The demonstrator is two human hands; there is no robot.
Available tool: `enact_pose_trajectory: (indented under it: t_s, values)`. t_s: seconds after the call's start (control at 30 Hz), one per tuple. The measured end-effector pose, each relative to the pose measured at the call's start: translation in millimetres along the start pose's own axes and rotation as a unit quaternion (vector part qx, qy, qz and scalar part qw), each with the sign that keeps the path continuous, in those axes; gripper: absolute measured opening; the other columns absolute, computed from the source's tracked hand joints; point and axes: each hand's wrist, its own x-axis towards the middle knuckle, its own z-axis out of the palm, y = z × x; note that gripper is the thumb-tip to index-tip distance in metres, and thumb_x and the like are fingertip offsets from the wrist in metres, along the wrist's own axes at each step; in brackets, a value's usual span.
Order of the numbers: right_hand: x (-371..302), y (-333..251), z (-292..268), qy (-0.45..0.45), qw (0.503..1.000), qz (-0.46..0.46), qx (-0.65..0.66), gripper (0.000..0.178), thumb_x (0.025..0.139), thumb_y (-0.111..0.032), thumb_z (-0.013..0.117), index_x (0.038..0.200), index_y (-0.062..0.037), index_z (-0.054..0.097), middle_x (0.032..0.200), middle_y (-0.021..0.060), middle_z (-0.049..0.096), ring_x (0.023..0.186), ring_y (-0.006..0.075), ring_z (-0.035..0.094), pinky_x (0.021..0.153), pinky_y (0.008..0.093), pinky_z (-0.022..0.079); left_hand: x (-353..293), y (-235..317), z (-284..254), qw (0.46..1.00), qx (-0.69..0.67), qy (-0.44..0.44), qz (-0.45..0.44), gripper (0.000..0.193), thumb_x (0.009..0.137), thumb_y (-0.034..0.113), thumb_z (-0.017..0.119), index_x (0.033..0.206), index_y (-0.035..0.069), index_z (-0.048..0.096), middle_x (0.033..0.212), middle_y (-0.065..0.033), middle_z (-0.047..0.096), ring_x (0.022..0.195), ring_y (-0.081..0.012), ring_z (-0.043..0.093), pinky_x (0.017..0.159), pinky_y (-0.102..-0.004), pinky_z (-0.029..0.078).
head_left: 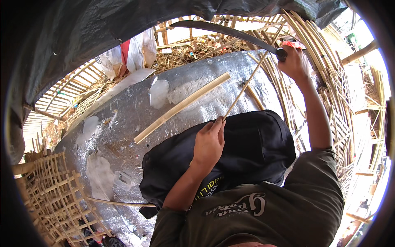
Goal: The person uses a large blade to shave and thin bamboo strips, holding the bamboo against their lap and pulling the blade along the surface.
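My left hand (209, 140) pinches the near end of a thin bamboo strip (246, 84) between thumb and fingers. From there the strip slants up and away to the right, passing by the machete's handle end. Far right, my right hand (295, 64) is closed round the dark handle of a machete (230, 31). Its long curved blade points left, and it crosses the strip close to the handle. A black bag or cloth bundle (259, 142) lies across my lap, under the left hand. Beyond it a wider split bamboo slat (181, 109) rests on the silver sheet.
A crinkled silver sheet (123, 107) covers the ground. Long bamboo strips (312, 53) are bundled at the right, and a woven bamboo lattice (53, 189) stands at lower left. White sacks (138, 51) and shavings lie at the back. Dark tarpaulin (103, 24) hangs overhead.
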Motion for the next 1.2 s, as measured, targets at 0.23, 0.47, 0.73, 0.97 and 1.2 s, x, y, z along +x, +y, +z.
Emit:
enact_pose_trajectory:
  t_s: [0.23, 0.47, 0.73, 0.97, 1.2]
  values:
    - [34.3, 50.5, -1.5, 0.015, 0.996, 0.080, -0.025, 0.032, 0.076, -0.022, 0.065, 0.107, -0.0137, 0.071, 0.096, 0.0195, 0.072, 0.097, 0.0362, 0.069, 0.088, 0.0478, 0.055, 2.6, 10.7, -8.7, 1.000, -0.012, -0.007, -0.020, 0.014, 0.094, 0.002, 0.061, 0.105, -0.007, 0.065, 0.082, -0.0229, 0.066, 0.073, -0.0392, 0.066, 0.061, -0.0401, 0.052]
    - [53.0, 75.4, -0.7, -0.021, 0.993, 0.117, 0.009, 0.035, 0.078, -0.025, 0.064, 0.110, -0.0127, 0.071, 0.104, 0.0196, 0.071, 0.100, 0.0376, 0.068, 0.088, 0.0481, 0.054, -0.6, 5.7, -5.7, 1.000, 0.001, -0.009, -0.016, 0.016, 0.095, 0.005, 0.060, 0.106, -0.005, 0.066, 0.079, -0.0209, 0.064, 0.067, -0.0373, 0.062, 0.058, -0.0411, 0.049]
    - [87.1, 176.7, 70.1, 0.042, 0.989, 0.117, 0.084, 0.041, 0.075, -0.023, 0.061, 0.106, 0.0021, 0.068, 0.102, 0.0309, 0.067, 0.100, 0.0454, 0.066, 0.088, 0.0513, 0.053, 15.9, -7.0, -8.7, 0.968, -0.197, -0.052, -0.149, 0.021, 0.101, 0.014, 0.055, 0.101, -0.001, 0.071, 0.060, 0.0002, 0.049, 0.051, -0.0026, 0.039, 0.048, -0.0215, 0.030]
    - [7.0, 46.2, 27.6, -0.005, 0.973, 0.076, 0.216, 0.039, 0.072, -0.017, 0.068, 0.108, 0.0006, 0.067, 0.087, 0.0231, 0.070, 0.086, 0.0350, 0.070, 0.078, 0.0413, 0.053, 18.0, -6.3, -19.2, 0.810, -0.481, -0.138, -0.307, 0.031, 0.106, 0.031, 0.050, 0.103, 0.002, 0.063, 0.059, 0.0062, 0.035, 0.048, -0.0003, 0.027, 0.042, -0.0198, 0.021]
    - [-31.1, -18.0, 3.9, 0.016, 0.967, -0.010, 0.255, 0.030, 0.073, -0.013, 0.067, 0.101, -0.0032, 0.071, 0.082, 0.0195, 0.070, 0.080, 0.0329, 0.071, 0.075, 0.0406, 0.054, 18.6, -1.2, -11.8, 0.837, -0.453, -0.141, -0.271, 0.031, 0.106, 0.031, 0.047, 0.093, 0.004, 0.056, 0.058, 0.0048, 0.038, 0.047, -0.0018, 0.032, 0.042, -0.0197, 0.030]
